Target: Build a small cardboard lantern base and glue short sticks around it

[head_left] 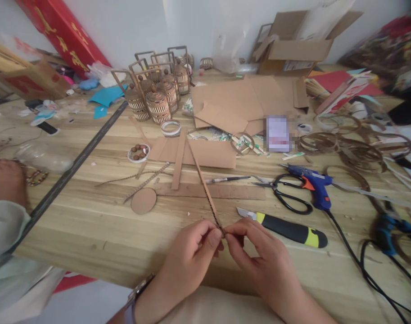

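A long narrow cardboard strip (204, 183) rises from my fingertips and points away toward the back of the table. Its near end is pinched by my left hand (197, 252), thumb against fingers. Right beside it, my right hand (259, 252) pinches the same end; the fingertips of both hands nearly touch. A yellow-and-black utility knife (286, 228) lies just beyond my right hand. Further off are black-handled scissors (286, 191) and a blue glue gun (316, 184). A round cardboard disc (143, 200) lies to the left of the strip, near a flat cardboard band (225, 191).
Small woven baskets with tall handles (160, 108) stand at the back. Cardboard sheets (232, 101), an open box (293, 49) and coiled strips (354, 144) lie beyond and right. A dark metal strip (80, 159) crosses the left; another person's hand (9, 180) rests past it.
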### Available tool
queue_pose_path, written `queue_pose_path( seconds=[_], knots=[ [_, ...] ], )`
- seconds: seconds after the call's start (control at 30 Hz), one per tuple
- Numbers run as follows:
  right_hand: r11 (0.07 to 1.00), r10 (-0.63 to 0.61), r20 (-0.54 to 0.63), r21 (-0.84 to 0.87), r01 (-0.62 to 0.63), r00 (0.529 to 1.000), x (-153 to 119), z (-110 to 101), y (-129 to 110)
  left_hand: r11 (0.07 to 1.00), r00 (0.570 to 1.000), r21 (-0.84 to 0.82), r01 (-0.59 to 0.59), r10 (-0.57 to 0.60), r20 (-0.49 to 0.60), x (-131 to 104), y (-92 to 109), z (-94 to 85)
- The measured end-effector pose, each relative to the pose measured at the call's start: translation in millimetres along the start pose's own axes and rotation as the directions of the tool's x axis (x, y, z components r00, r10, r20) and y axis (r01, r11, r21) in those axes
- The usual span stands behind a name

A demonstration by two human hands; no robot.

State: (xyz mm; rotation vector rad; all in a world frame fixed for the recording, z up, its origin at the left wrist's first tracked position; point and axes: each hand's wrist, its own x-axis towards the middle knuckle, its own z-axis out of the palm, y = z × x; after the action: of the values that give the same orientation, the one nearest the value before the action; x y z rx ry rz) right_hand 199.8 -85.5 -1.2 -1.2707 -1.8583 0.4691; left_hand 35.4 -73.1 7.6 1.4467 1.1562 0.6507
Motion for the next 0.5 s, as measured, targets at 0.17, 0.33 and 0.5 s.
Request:
queue_pose_path(
  seconds=[0.17, 0.33, 0.5],
  knots=[
    [0.998, -0.040, 0.032, 0.043, 0.038, 0.999, 1, -2, -3, 0.975, 0.993, -0.193, 0.113, -0.107, 0.043, 1, 1, -2.2],
    [0.991, -0.127, 0.030, 0.050, 0.125, 0.991, 4, -6, -2, 0.983, 0.995, -0.157, 0.099, -0.101, -0.005, 0, 8, -3.5],
    [0.954, -0.287, 0.096, -0.058, 0.294, 0.953, 19, -15, -1, 0.953, 0.989, -0.268, 0.142, -0.144, 0.012, -2, 10, -8.7]
  ],
)
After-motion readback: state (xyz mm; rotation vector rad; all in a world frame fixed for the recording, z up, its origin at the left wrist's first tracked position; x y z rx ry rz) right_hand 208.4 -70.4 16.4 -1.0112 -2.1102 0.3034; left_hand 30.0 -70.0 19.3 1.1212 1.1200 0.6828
